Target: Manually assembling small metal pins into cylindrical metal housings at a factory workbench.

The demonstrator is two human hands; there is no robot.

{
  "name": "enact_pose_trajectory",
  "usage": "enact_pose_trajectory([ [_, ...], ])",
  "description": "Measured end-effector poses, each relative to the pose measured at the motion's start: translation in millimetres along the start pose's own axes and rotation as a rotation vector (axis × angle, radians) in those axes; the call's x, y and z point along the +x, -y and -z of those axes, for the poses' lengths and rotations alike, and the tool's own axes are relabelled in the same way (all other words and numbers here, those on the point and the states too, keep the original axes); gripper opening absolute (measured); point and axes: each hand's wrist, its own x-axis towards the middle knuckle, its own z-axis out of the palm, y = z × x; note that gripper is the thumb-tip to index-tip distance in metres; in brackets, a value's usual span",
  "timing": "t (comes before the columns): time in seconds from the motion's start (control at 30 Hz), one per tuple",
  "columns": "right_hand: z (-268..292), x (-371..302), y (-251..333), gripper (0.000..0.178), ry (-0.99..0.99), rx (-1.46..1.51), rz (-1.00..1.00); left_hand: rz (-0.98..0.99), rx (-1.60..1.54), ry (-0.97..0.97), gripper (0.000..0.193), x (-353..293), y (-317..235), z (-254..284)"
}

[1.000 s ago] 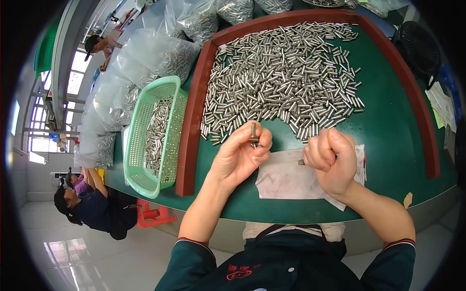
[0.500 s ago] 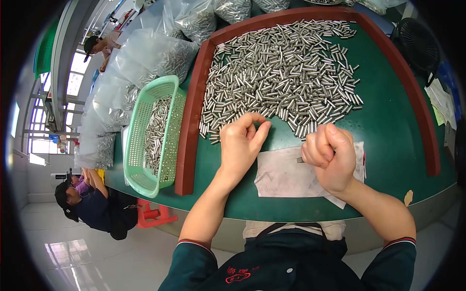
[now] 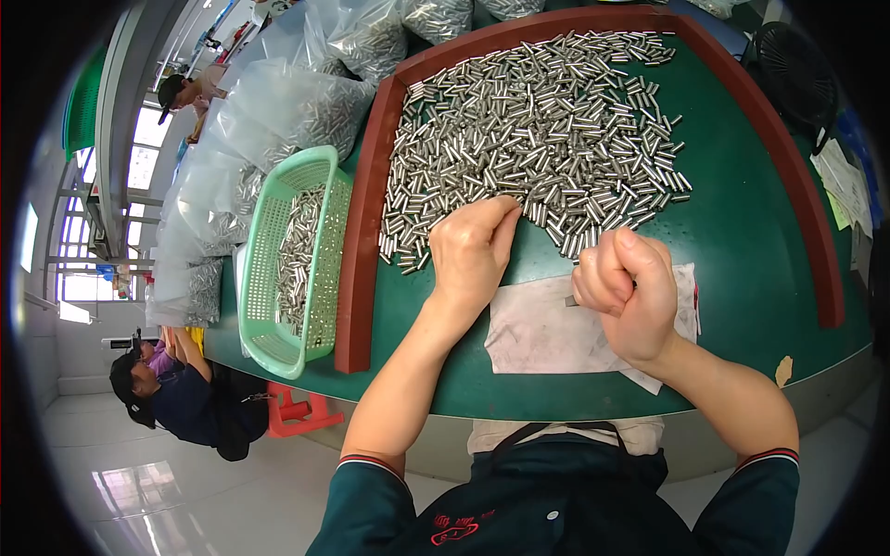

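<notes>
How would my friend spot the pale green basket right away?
On the green table, find the red-brown frame beside the metal pins. The basket sits outside its left side. Unlike the clear bags nearby, its walls have little holes.

A black fan (image 3: 791,79) stands by the far right corner of the green surface (image 3: 732,232). Loose papers (image 3: 842,178) lie along the right edge, and a blue item (image 3: 858,153), too dim to make out, shows just past them. A small tan scrap (image 3: 784,371) rests close to the near edge, toward the near right corner. Off the left end are 2 people: a person (image 3: 190,403) in a dark top and black cap, and another person (image 3: 158,360) in purple, partly hidden. A red stool (image 3: 301,414) stands on the pale floor (image 3: 88,431) below the near left corner. Past the far left edge are a 3rd person (image 3: 206,88) in a black cap, windows (image 3: 144,153) and a green crate (image 3: 83,102).
</notes>
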Motion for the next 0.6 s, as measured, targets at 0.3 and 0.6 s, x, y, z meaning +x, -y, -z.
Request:
enact_pose_trajectory([
  [0.3, -1, -1, -1, 0.039, -0.004, 0.017, 0.003, 0.341, -0.376, 0.010, 0.008, -1, 5, 16],
  [0.6, -1, 2, -2, 0.039, 0.005, 0.015, 0.004, 0.907, -1.322, 0.172, 0.009, -8, 8, 40],
])
